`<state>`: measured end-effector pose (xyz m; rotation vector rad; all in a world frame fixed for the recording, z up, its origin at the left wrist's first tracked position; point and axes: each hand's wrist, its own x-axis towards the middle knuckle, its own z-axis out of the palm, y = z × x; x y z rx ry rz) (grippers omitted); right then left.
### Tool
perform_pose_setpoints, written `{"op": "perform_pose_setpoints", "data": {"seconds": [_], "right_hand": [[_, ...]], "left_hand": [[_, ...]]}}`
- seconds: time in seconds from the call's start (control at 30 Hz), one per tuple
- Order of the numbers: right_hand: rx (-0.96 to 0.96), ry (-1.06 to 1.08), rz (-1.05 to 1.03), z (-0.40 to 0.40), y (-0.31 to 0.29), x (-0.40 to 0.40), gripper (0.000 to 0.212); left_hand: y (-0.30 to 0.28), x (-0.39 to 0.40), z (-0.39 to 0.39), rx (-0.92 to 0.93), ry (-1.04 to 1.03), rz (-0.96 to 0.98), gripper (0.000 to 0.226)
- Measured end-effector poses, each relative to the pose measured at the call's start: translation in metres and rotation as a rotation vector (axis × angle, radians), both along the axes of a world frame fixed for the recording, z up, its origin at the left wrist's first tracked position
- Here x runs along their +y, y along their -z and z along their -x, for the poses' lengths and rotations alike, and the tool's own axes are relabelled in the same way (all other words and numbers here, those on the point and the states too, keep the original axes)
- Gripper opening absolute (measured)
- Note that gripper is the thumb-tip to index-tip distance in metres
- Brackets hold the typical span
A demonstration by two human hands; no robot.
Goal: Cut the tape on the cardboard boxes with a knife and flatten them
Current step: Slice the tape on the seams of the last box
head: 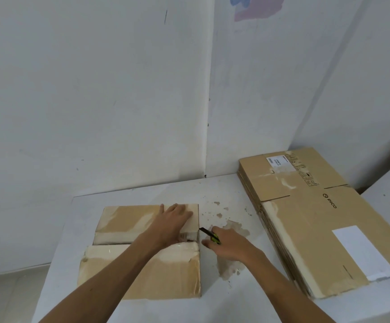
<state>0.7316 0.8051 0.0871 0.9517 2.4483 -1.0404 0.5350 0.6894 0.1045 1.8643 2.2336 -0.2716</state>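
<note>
Apparently midway, the box (142, 252) on the table (236, 306) has its top seam already parted, the flat left hand (174, 216) pressing a flap while the right hand (226, 244) grips the knife (209, 234) at its right edge, beside a flattened stack (305, 224).

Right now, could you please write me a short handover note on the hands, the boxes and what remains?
Left hand presses flat on the far flap of the box on the table.
Right hand grips the knife, blade at the box's right edge by the seam.
Done: a stack of flattened boxes lies to the right.
Left: finish cutting this box's tape, then flatten it.
</note>
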Motion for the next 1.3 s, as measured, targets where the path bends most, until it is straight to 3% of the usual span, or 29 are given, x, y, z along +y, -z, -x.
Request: {"op": "perform_pose_setpoints", "data": {"seconds": [0.1, 0.23, 0.33, 0.4, 0.47, 0.5, 0.6, 0.77, 0.9, 0.97, 1.07, 1.17, 1.23, 1.3], "right_hand": [[0.009, -0.025, 0.01, -0.007, -0.009, -0.002, 0.041], [-0.01, -0.125, -0.133, -0.013, -0.009, -0.006, 0.037], [0.027, -0.191, -0.247, -0.016, 0.0, -0.009, 0.034], [0.043, -0.247, -0.353, -0.016, 0.004, -0.011, 0.051], [0.079, -0.294, -0.497, -0.013, 0.007, -0.014, 0.084], [0.109, -0.311, -0.562, -0.012, 0.01, -0.014, 0.086], [0.106, -0.341, -0.74, -0.008, 0.022, -0.015, 0.05], [0.14, -0.304, -0.777, -0.006, 0.03, -0.012, 0.044], [0.099, -0.288, -0.681, -0.005, 0.022, -0.011, 0.055], [0.047, -0.325, -0.618, -0.001, 0.016, -0.01, 0.06], [-0.029, -0.326, -0.58, 0.005, 0.009, -0.01, 0.048], [-0.05, -0.327, -0.569, 0.007, 0.011, -0.01, 0.047], [-0.038, -0.316, -0.576, 0.005, 0.014, -0.011, 0.047], [-0.01, -0.311, -0.584, 0.004, 0.014, -0.012, 0.046]], "left_hand": [[0.003, -0.005, -0.004, -0.043, 0.001, -0.078, 0.071], [0.005, -0.006, -0.001, -0.061, -0.039, -0.117, 0.045], [0.007, -0.005, 0.003, -0.069, -0.07, -0.132, 0.038], [0.005, -0.004, 0.004, -0.038, -0.078, -0.118, 0.034], [0.003, -0.004, 0.004, 0.016, -0.086, -0.094, 0.036], [0.002, -0.004, 0.004, 0.031, -0.091, -0.095, 0.039], [-0.001, -0.005, 0.002, 0.019, -0.109, -0.114, 0.042], [-0.018, -0.013, -0.004, -0.279, -0.284, -0.185, 0.04], [-0.033, -0.034, -0.007, -0.593, -0.259, 0.067, 0.027], [-0.032, -0.045, -0.013, -0.551, -0.23, 0.194, 0.037], [-0.019, -0.056, -0.024, -0.341, -0.232, 0.235, 0.076], [-0.015, -0.059, -0.034, -0.157, -0.24, -0.002, 0.11], [-0.018, -0.059, -0.04, -0.06, -0.197, -0.227, 0.094], [-0.014, -0.067, -0.049, -0.105, -0.214, -0.329, 0.077]]}}
